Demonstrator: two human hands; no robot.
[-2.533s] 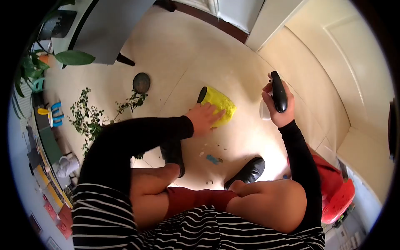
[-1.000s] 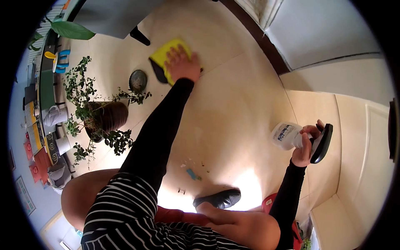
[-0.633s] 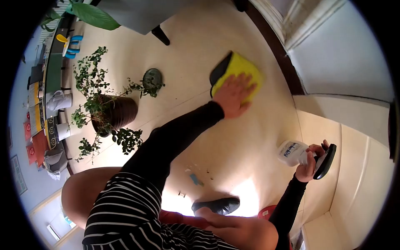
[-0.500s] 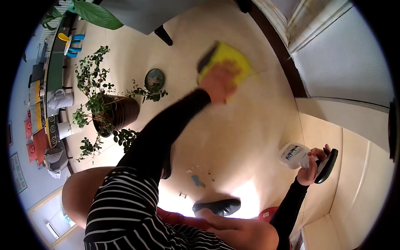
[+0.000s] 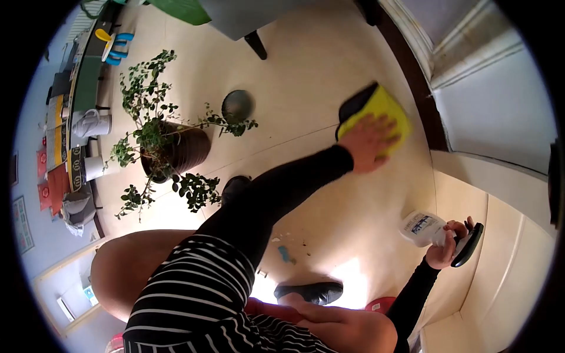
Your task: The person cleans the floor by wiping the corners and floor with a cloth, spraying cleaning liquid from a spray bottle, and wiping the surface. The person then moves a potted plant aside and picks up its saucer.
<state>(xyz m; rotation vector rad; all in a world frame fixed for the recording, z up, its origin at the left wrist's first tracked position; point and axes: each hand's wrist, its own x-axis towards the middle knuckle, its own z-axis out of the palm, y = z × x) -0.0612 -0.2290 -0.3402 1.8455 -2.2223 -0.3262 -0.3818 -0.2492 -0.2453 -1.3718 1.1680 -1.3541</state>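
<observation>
My left hand [image 5: 369,143] lies flat with fingers spread on a yellow cloth [image 5: 395,115], pressing it against the tiled floor. A dark grey part of the cloth [image 5: 355,108] shows at its upper left. Off to the right, my right hand [image 5: 442,250] is wrapped around the neck of a whitish spray bottle [image 5: 421,229] with a blue-printed label. Its black spray head [image 5: 469,244] points toward the lower right, and the bottle is tilted on its side. Fingers partly hide the trigger.
A leafy plant in a brown pot [image 5: 187,150] stands left of my arm, beside a round dish [image 5: 238,106]. Small debris and a blue scrap [image 5: 284,254] lie near my black shoe [image 5: 312,292]. A grey furniture piece [image 5: 247,15] is above; a dark baseboard [image 5: 421,97] runs along the right.
My left hand has slid the yellow cloth rightward and a little down across the floor. The right hand keeps its grip on the spray bottle. The whole view has shifted slightly.
</observation>
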